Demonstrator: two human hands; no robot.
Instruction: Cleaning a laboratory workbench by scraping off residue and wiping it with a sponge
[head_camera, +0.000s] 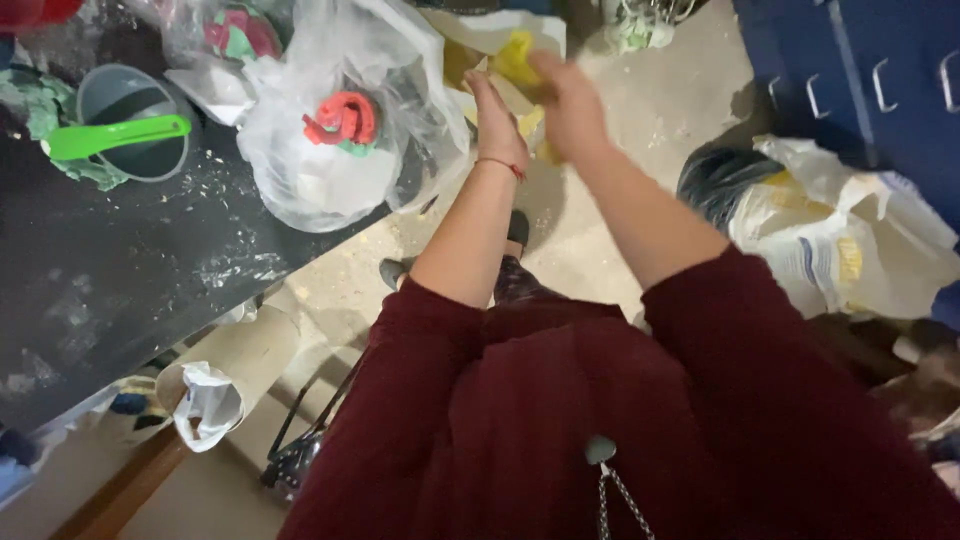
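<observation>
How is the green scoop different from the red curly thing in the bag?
The green scoop lies bare across a grey cup; the red curly thing sits wrapped inside a clear plastic bag. The scoop is long and straight; the red thing is coiled and lumpy. Both rest on the dark table.

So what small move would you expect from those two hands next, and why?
Probably steadying the grip: the right hand grasps the yellow piece above the floor, beside the clear plastic bag, while the left hand rests flat against it, blurred.

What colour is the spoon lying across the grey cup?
Bright green spoon, lying across the grey cup; the head view shows it.
</observation>
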